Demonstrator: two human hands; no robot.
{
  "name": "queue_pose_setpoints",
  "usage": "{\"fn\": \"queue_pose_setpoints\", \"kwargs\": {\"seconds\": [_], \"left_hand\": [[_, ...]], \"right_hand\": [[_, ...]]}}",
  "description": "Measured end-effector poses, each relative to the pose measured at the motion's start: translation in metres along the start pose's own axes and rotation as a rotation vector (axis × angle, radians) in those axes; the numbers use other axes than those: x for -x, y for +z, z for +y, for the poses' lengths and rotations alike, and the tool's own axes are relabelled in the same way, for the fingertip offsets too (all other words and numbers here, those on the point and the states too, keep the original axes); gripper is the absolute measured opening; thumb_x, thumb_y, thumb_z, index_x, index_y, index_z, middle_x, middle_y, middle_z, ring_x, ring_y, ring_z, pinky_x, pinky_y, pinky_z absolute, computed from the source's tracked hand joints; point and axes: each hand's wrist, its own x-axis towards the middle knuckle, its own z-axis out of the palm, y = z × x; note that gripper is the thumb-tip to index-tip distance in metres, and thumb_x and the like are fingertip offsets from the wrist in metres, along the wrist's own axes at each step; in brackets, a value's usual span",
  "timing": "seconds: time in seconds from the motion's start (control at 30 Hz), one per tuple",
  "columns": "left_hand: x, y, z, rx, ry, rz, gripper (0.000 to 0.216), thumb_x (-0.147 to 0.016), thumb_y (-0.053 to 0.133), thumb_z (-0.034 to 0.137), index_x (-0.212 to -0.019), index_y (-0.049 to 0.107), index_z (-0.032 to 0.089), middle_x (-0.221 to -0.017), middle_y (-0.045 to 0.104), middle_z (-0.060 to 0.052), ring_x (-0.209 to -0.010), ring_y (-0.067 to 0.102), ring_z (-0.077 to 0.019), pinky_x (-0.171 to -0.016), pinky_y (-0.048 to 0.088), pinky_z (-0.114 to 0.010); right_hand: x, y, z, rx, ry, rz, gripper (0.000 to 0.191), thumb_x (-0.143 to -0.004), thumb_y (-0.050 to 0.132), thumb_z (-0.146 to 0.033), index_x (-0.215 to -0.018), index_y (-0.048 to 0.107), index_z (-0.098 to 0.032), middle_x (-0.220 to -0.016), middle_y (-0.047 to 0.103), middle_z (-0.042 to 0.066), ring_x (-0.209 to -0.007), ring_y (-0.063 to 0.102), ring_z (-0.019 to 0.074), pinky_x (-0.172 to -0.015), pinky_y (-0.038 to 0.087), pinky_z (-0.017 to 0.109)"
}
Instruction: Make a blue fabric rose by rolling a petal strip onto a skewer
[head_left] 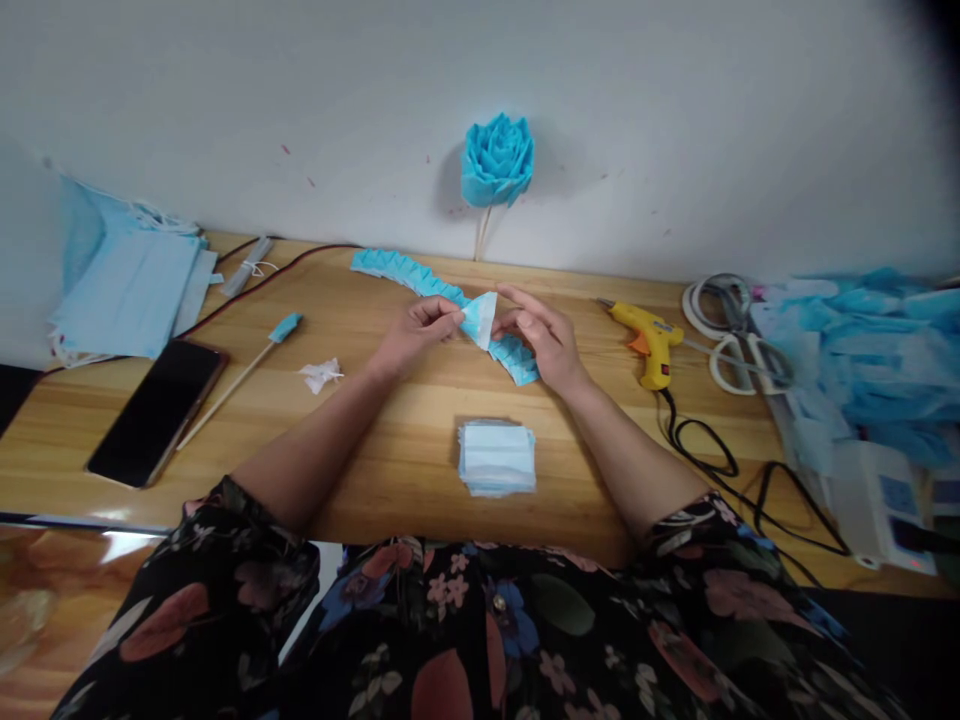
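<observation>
**Both hands pinch a folded blue piece over the desk**

The left hand (pixel 415 337) and the right hand (pixel 545 338) meet at the middle of the desk (pixel 390 470), toward its far side. Between them is a folded blue piece (pixel 480 318), a small triangle with a pale face. The grip of each hand is closed on it: the left thumb and forefinger clamp its left edge, and the right fingertips press its right edge. The piece sits just above a pleated blue strip (pixel 420 277), which lies on the desk and runs from the far left down under the right hand.

Near the person, between the forearms, lies a stack of blue squares (pixel 496 457). Left of it are a white scrap (pixel 321 374), a stick with a blue tip (pixel 240 375) and a dark phone (pixel 157 410). A pile of face masks (pixel 127 285) lies at the far left.

To the right lie a yellow glue gun (pixel 651 340) with its black cord, then scissors (pixel 731 335), then a heap of blue material (pixel 877 350). A blue rose (pixel 496 160) on a stick leans against the wall behind the desk.
</observation>
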Motion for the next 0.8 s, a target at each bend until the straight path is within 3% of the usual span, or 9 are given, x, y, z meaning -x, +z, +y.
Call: {"fn": "queue_pose_setpoints", "kwargs": {"seconds": [0.23,0.47,0.63,0.8], "left_hand": [[0.0003,0.0000,0.0014,0.023,-0.013,0.055,0.051,-0.073,0.084,0.066,-0.070,0.064,0.019,-0.062,0.060,0.001,-0.059,0.049,-0.0105,-0.061,0.045,-0.025],[0.0006,-0.0007,-0.0014,-0.023,-0.008,-0.005,0.051,-0.073,0.083,0.068,-0.073,0.067,0.019,-0.066,0.063,0.000,-0.062,0.051,-0.0106,-0.064,0.046,-0.025],[0.0003,-0.0004,-0.0006,-0.055,-0.013,-0.033,0.056,-0.073,0.080,0.073,-0.075,0.070,0.018,-0.067,0.065,-0.001,-0.063,0.053,-0.0113,-0.064,0.047,-0.025],[0.0005,-0.0003,0.0012,-0.069,0.010,-0.080,0.060,-0.075,0.077,0.077,-0.076,0.072,0.017,-0.067,0.065,-0.001,-0.063,0.054,-0.0112,-0.063,0.047,-0.025]], "right_hand": [[-0.0019,0.0028,0.0033,0.052,0.007,-0.004,0.052,-0.088,0.070,-0.070,-0.103,0.083,-0.022,-0.086,0.079,0.004,-0.077,0.073,0.0192,-0.071,0.060,0.032],[-0.0036,0.0044,-0.0001,0.157,0.006,-0.011,0.040,-0.087,0.071,-0.060,-0.077,0.076,-0.021,-0.069,0.071,0.001,-0.062,0.061,0.0138,-0.059,0.050,0.026],[-0.0038,0.0053,-0.0013,0.170,0.000,-0.007,0.032,-0.088,0.069,-0.049,-0.073,0.073,-0.021,-0.066,0.068,0.000,-0.059,0.058,0.0123,-0.056,0.046,0.025],[-0.0038,0.0053,-0.0002,0.155,0.004,0.008,0.033,-0.087,0.070,-0.051,-0.074,0.073,-0.020,-0.066,0.067,0.000,-0.059,0.058,0.0122,-0.056,0.046,0.024]]}}
